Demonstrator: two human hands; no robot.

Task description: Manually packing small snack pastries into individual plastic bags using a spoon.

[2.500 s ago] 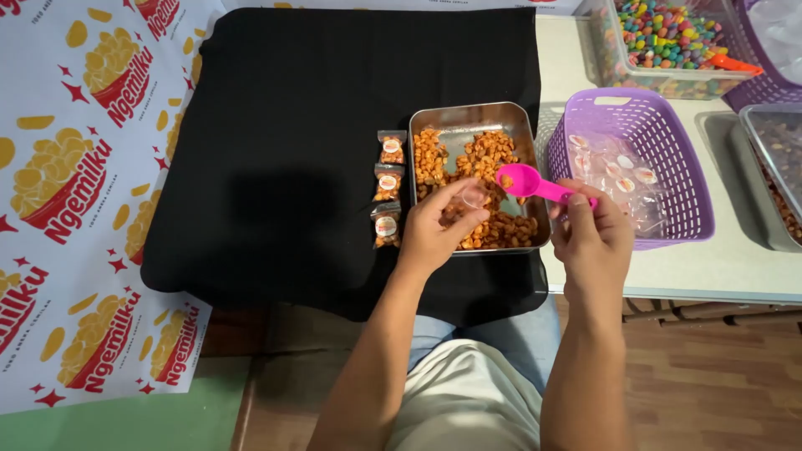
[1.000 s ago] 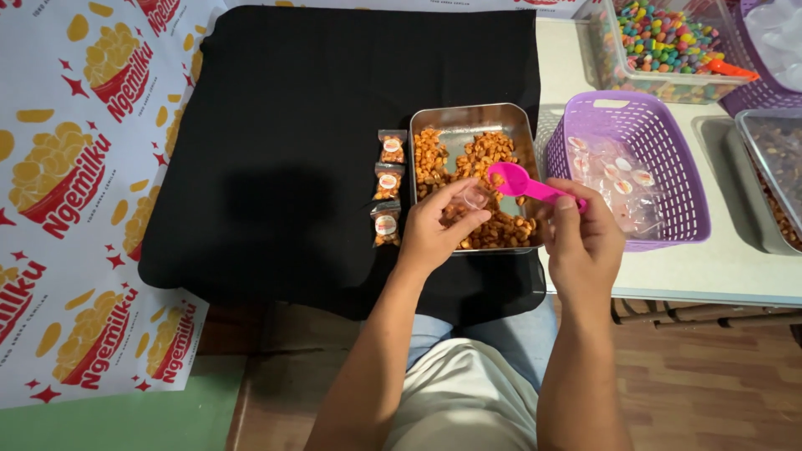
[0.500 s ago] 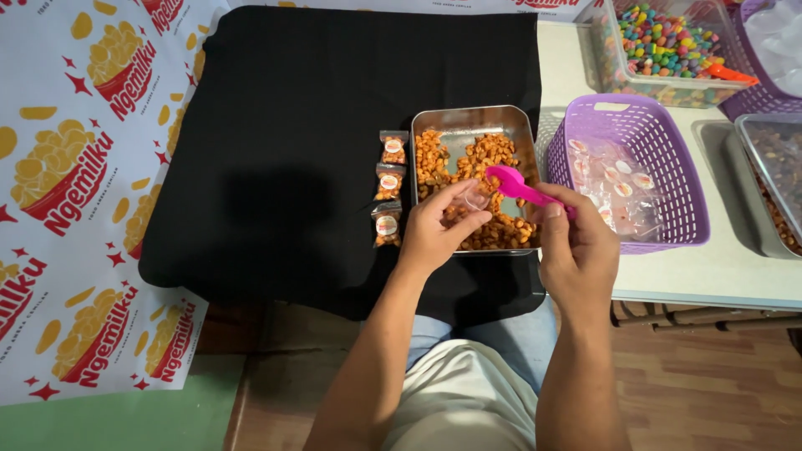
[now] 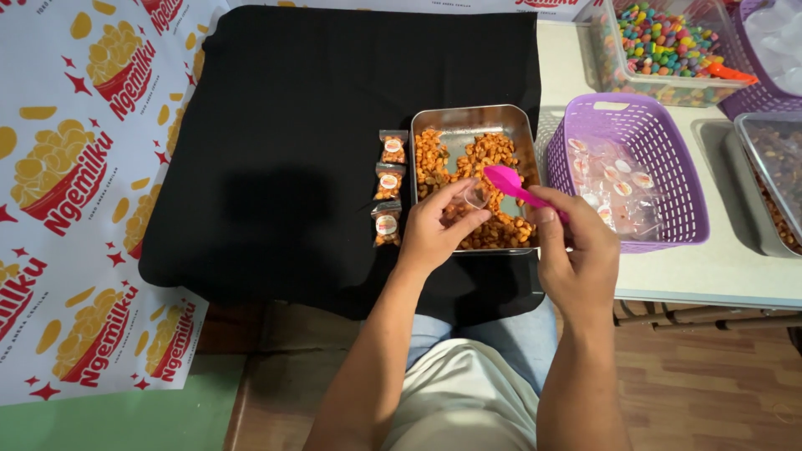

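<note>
Pink plastic spoon (image 4: 511,185) is pinched in my right hand (image 4: 576,250), fingers curled shut round its handle, thumb on top; the bowl end points up-left and sits over the metal tray (image 4: 469,119). I cannot tell whether the bowl carries anything.

My left hand (image 4: 436,230) holds a small clear bag (image 4: 474,197) between thumb and fingertips, fingers partly bent, not a full fist. The bag is held at the tray's middle, just beside the spoon's bowl, its mouth towards the spoon. How much is inside it is too small for me to read.

The tray is rectangular, steel, and holds orange-brown coated nuts (image 4: 493,230), heaped mainly along the near and right sides, with a bare patch of metal at the far edge. It rests on a black cloth (image 4: 292,125).

Left of the tray, on the cloth, three filled packets (image 4: 388,185) lie in a column, each with a round label, close to one another and near the tray's left wall.

Right of the tray, a purple basket (image 4: 626,108) stands on the white table (image 4: 718,267), holding a loose pile of empty clear bags (image 4: 614,184) with round stickers. Further back sits a clear tub of coloured sweets (image 4: 660,42). A second steel tray (image 4: 773,179) shows at the right edge.
</note>
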